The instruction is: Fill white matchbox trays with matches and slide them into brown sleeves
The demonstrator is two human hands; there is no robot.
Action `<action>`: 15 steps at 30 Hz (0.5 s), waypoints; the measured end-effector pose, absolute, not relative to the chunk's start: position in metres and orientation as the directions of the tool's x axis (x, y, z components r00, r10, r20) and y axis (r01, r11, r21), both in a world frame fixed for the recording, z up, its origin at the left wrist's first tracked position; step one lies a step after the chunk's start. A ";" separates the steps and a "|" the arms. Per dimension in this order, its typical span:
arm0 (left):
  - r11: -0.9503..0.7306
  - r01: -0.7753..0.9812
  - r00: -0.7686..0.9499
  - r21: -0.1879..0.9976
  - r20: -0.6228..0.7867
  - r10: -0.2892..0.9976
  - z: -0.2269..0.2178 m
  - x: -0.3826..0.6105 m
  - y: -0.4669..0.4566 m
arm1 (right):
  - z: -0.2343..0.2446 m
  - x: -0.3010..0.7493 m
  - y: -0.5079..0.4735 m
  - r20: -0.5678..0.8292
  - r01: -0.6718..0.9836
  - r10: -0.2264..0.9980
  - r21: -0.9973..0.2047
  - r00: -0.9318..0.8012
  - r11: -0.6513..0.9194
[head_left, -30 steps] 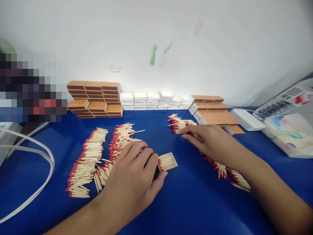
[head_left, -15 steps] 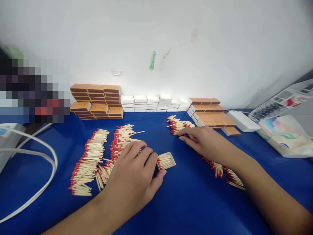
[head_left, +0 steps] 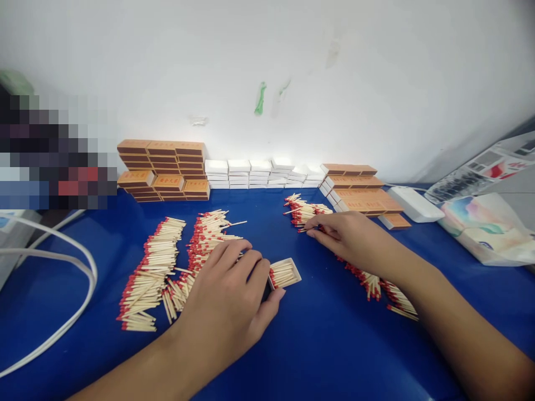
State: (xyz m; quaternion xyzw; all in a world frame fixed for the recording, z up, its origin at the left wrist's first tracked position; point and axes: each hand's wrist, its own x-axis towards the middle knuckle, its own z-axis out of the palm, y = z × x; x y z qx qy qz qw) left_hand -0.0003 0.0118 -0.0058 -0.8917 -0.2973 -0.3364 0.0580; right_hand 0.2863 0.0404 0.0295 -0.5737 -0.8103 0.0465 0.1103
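Note:
My left hand [head_left: 228, 301] lies over a small white matchbox tray [head_left: 285, 273] partly filled with red-tipped matches, gripping its left end on the blue tabletop [head_left: 317, 340]. My right hand [head_left: 349, 236] reaches into a heap of loose matches [head_left: 303, 211] at centre right, its fingertips pinching a few of them. More matches [head_left: 378, 287] trail under my right wrist. Two long rows of matches [head_left: 154, 270] lie left of my left hand.
Stacks of orange matchbox sleeves [head_left: 163, 170] stand at the back left and others [head_left: 359, 192] at the back right, with white inner trays [head_left: 259, 174] between them along the wall. A white cable [head_left: 62, 267] loops at the left. A white device [head_left: 414, 203] and a plastic bag [head_left: 489, 228] sit at right.
My right hand has drawn slightly back toward me with its fingertips closing on matches from the heap. My left hand and the tray have stayed put.

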 end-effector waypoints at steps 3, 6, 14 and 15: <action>-0.812 0.574 0.590 0.102 0.636 0.497 -0.006 0.000 0.012 | 0.029 0.286 0.040 0.121 0.910 0.940 -0.239 -0.319 0.340; -0.816 0.569 0.594 0.106 0.633 0.497 -0.006 0.000 0.012 | 0.030 0.285 0.040 0.113 0.902 0.939 -0.262 -0.324 0.343; -0.811 0.576 0.598 0.104 0.623 0.504 -0.006 0.000 0.012 | 0.033 0.286 0.039 0.109 0.899 0.939 -0.272 -0.325 0.343; -0.812 0.575 0.600 0.101 0.623 0.503 -0.006 0.000 0.012 | 0.033 0.286 0.039 0.113 0.899 0.940 -0.274 -0.322 0.341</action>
